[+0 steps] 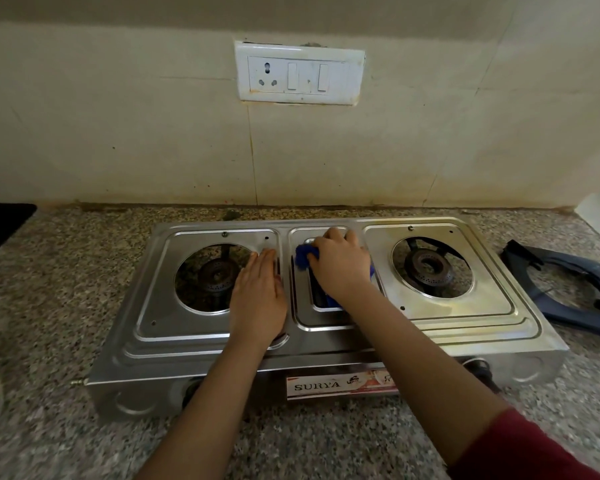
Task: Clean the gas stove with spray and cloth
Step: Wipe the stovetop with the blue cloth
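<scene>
Person, two arms in view, both reaching in from the bottom edge. Left hand [258,299]: bare, seen from the back, slender in build. Left forearm [208,410]: bare along all its visible length, from the wrist to the lower edge of the frame. Right hand [340,263]: bare, seen from the back, knuckles showing. Right forearm [430,368]: bare from the wrist to near the elbow. Sleeve [527,452]: one, on the right arm, dark red to maroon, plain fabric of a single colour. Its hem runs slantwise across the arm near the elbow, and the fabric fills the lower right corner. Weave, seams and hem stitching are too blurred to tell.
</scene>
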